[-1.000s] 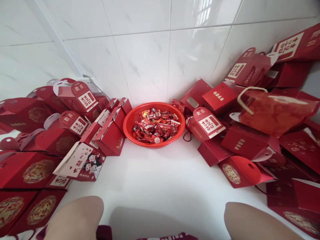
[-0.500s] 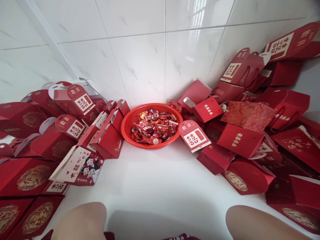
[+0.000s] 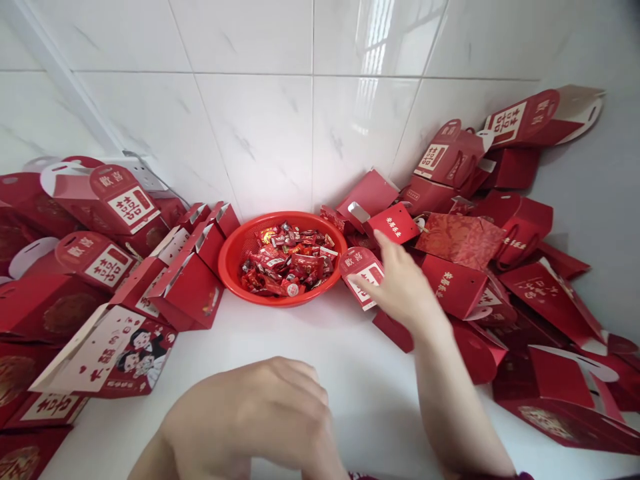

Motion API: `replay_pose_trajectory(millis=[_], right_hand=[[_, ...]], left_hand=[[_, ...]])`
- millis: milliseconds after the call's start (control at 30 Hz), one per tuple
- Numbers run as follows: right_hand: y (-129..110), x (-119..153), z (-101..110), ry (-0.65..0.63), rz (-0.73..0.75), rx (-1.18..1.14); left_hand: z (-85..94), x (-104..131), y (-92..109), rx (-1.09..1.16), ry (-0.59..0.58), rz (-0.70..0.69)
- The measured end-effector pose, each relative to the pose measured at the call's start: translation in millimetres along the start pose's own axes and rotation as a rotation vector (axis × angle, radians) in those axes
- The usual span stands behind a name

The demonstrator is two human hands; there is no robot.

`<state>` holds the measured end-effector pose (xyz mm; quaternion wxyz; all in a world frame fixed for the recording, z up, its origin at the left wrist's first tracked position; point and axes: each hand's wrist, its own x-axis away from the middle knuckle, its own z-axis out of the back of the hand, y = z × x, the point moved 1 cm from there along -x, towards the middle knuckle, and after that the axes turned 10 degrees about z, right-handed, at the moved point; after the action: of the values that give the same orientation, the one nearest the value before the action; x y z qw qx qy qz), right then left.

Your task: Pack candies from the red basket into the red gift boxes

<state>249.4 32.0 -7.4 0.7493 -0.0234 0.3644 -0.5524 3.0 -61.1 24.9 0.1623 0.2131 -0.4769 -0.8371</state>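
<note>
My right hand (image 3: 403, 287) reaches over the pile on the right, thumb and index finger spread apart, with nothing visible between them. Its fingers are over or beside a red gift box with a white label (image 3: 364, 277); I cannot tell whether they touch it. A red gift box with gold characters (image 3: 395, 225) lies just beyond the fingertips. Low in the middle, above the white surface, my left hand (image 3: 255, 410) shows its back with the fingers bent down and mostly hidden. Beyond both hands stands a red plastic basket (image 3: 231, 283) holding many wrapped candies (image 3: 287, 257).
Red gift boxes crowd the left side, among them one with a printed couple (image 3: 143, 353) and upright open ones (image 3: 193, 280). More boxes (image 3: 463, 283) are heaped on the right. A white tiled wall (image 3: 255, 133) rises behind, with a socket (image 3: 143, 173) at the left.
Both hands have come into view from below, the right one reaching to the boxes. The view has shifted, so the basket and boxes appear farther left.
</note>
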Motion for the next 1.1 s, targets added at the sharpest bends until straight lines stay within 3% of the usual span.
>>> replay_pose_trajectory(millis=[100, 200, 267, 400, 533, 633, 700, 767, 800, 867, 933, 1000, 1033, 1100], right_hand=[[8.8, -10.8, -56.1, -0.111, -0.107, 0.259], [14.8, -12.6, -76.0, -0.102, -0.151, 0.38], [16.3, -12.4, -65.2, -0.079, -0.151, 0.372], [9.4, -5.8, -12.5, 0.003, -0.139, 0.24], [-9.6, 13.8, 30.9, 0.093, -0.062, 0.053], [-23.9, 30.8, 35.6, -0.016, 0.197, -0.178], [-28.3, 43.6, 28.7, -0.182, 0.321, -0.261], [-25.8, 60.5, 20.2, -0.257, 0.355, -0.241], [-21.6, 71.3, 16.7, -0.22, 0.347, -0.203], [-7.8, 97.9, 12.0, 0.02, 0.297, -0.111], [11.3, 130.0, 8.1, 0.444, 0.151, 0.057], [31.0, 161.6, 0.6, 0.839, -0.086, 0.225], [39.8, 173.5, -5.7, 0.879, -0.2, 0.237], [52.6, 186.7, -21.4, 0.772, -0.358, 0.162]], left_hand=[[11.9, -22.3, 7.8, -0.052, -0.059, -0.1], [19.6, -24.6, 9.0, -0.139, -0.089, -0.057], [23.3, -21.0, 9.9, -0.178, -0.068, -0.017], [29.8, -13.5, 14.3, -0.289, 0.022, 0.063], [39.9, -7.2, 14.0, -0.5, 0.37, 0.151], [45.7, -3.4, 7.0, -0.589, 0.566, 0.188], [46.5, -1.2, -0.2, -0.608, 0.574, 0.216], [44.2, 2.0, -9.3, -0.626, 0.502, 0.276], [42.0, 4.4, -14.7, -0.633, 0.449, 0.315], [35.7, 10.8, -27.3, -0.631, 0.323, 0.398], [27.9, 19.4, -41.6, -0.615, 0.22, 0.466], [20.1, 29.0, -56.3, -0.586, 0.174, 0.53], [16.7, 33.8, -63.0, -0.561, 0.175, 0.555], [10.9, 42.5, -74.5, -0.49, 0.206, 0.581]])
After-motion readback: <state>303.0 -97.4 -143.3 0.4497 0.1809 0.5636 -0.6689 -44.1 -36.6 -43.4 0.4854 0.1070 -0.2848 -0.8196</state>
